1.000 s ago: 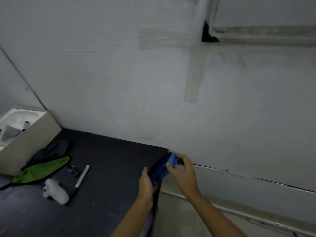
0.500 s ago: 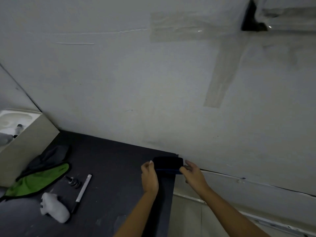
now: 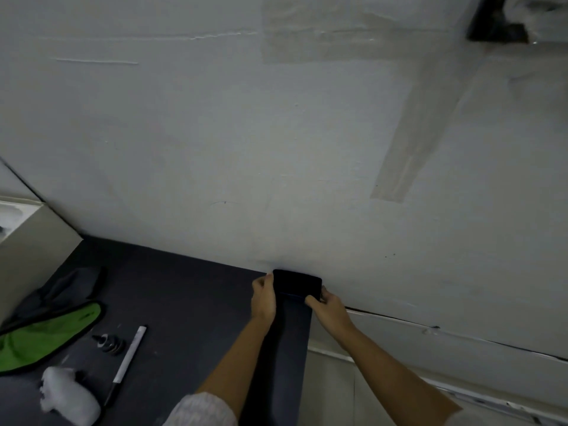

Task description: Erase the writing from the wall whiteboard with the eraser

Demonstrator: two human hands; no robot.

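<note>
Both of your hands hold the eraser (image 3: 296,285), a dark block with a thin blue edge along its lower side, at the far right corner of the dark table (image 3: 184,302), right where the tabletop meets the whiteboard (image 3: 276,149). Your left hand (image 3: 263,299) grips the eraser's left end, fingers curled round it with the thumb tip at the upper left corner. Your right hand (image 3: 330,309) pinches the right end, thumb on the lower front edge and fingers wrapped behind. The eraser's dark face is turned toward you and its top edge lies against, or just beside, the board; contact cannot be judged.

The whiteboard fills most of the view. Its surface is pale and smudged, with a faint short mark (image 3: 224,203) left of centre and strips of clear tape (image 3: 408,142) across the upper right. No clear writing can be read on the part shown.

On the table to your left lie a marker (image 3: 129,361) with a white barrel, a small black cap-like piece (image 3: 109,344) just beside it, a white crumpled wad (image 3: 69,398) near the front edge, and a green and grey cloth (image 3: 46,336). A pale box (image 3: 33,250) stands at the far left against the wall.
</note>
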